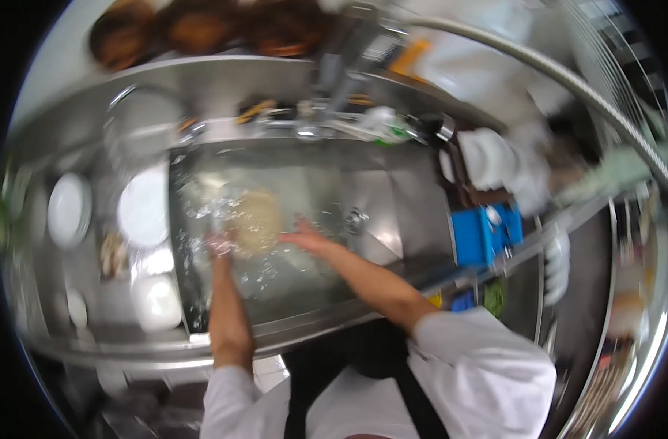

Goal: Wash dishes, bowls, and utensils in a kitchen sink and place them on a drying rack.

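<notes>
A steel sink basin full of water lies in front of me, with ripples and bubbles on its surface. In the water is a round beige thing, blurred, perhaps a dish or shallow bowl. My left hand is at its lower left edge, its fingers smeared by motion and splashing water; whether it grips the rim I cannot tell. At the right edge of the round thing, my right hand has its fingers spread and appears to hold nothing. A paler shape shows under the water farther back.
White plates, a white dish and small pale pieces sit on the left drainboard. A tap rises at the back, with a flexible hose arching right. Stacked white dishes and a blue bin stand right.
</notes>
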### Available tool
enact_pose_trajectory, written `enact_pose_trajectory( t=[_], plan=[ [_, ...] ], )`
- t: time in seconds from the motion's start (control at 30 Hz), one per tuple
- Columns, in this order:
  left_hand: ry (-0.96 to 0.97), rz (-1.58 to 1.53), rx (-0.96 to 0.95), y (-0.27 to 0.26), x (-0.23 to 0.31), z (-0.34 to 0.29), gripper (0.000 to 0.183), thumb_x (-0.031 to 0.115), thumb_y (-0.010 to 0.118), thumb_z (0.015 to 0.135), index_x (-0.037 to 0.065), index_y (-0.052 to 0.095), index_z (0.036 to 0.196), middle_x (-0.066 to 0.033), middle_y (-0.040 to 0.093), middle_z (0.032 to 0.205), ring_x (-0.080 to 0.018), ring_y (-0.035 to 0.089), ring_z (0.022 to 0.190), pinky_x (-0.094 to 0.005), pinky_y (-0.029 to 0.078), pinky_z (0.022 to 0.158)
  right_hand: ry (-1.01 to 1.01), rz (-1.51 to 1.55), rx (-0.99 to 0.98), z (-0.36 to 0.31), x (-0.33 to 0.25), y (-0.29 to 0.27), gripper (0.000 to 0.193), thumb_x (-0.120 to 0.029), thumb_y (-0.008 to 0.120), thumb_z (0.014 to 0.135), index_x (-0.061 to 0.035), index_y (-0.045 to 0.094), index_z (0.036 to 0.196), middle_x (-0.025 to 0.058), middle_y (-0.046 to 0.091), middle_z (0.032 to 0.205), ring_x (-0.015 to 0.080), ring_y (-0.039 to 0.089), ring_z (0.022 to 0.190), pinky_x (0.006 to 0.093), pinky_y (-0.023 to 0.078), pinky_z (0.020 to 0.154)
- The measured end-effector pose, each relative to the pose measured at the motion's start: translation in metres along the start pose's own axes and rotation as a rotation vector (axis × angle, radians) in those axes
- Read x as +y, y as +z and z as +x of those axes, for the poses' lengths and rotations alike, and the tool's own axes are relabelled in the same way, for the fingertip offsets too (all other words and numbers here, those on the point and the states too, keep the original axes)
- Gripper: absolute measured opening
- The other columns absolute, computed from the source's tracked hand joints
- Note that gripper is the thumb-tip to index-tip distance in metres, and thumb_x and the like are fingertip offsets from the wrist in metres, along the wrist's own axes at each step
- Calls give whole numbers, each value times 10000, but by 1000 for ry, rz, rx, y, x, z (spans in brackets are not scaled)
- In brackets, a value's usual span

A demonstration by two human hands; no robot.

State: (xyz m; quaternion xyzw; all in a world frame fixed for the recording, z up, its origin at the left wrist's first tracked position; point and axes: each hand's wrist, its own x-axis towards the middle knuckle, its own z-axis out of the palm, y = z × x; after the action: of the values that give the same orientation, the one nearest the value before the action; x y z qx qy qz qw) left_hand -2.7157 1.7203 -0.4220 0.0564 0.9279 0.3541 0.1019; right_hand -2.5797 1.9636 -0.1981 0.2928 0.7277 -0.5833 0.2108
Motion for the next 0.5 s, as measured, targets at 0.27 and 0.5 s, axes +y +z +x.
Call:
enact_pose_trajectory(
  t=[0.27, 0.5],
  plan=[
    [-281, -467, -261, -129, 158, -80, 880, 345, 758, 682, -68, 397, 1370, -208, 548, 1266, -294, 570, 1095, -363, 451, 935, 332, 828, -427, -18, 32, 9, 588, -157, 643, 815, -54, 392, 1336, 147, 497, 1281, 279, 570, 1095, 462, 505, 855],
    [-612, -1072, -905, -92, 93, -92, 549, 303, 631, 858, 11, 497, 1303, -152, 589, 1229, -295, 593, 1079, -414, 472, 932, -327, -531, 355, -119, -66, -29, 499, 40, 519, 785, -39, 395, 1261, 236, 473, 1248, 364, 545, 1130, 488, 499, 871]
  ],
)
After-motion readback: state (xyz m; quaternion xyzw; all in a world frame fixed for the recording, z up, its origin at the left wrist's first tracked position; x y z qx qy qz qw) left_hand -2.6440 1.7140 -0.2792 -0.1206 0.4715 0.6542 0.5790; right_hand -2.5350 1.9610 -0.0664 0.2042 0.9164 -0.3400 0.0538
